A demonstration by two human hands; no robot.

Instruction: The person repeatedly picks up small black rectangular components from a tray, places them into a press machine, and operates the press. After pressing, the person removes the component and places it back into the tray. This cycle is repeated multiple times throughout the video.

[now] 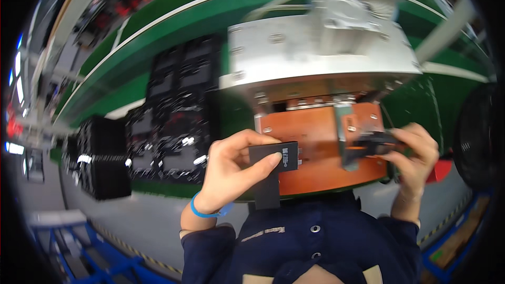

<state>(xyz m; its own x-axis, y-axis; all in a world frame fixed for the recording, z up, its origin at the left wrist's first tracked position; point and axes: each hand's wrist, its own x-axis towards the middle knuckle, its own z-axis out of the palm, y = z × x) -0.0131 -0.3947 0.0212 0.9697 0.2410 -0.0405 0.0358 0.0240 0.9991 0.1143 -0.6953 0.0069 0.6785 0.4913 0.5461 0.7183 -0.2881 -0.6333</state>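
Note:
My left hand (226, 165) pinches a flat black L-shaped part (288, 156) between thumb and fingers. A small pale printed mark shows on its face, and small tabs stick out at its right edge. Its lower arm hangs toward my body. On the right, the thumb and fingers of my right hand (415, 152) close on a dark part (371, 144), smeared by motion, so its exact kind cannot be told. It is over the right side of an orange fixture plate (310, 142), beside a grey-green upright strip (343, 126).
A white-topped machine (294, 47) with a cylinder-like unit stands behind the orange plate. Left of it, black trays (173, 121) with shiny parts lie on the green table (234, 110). A round black object (476, 137) is at the far right, near a red bin (441, 171).

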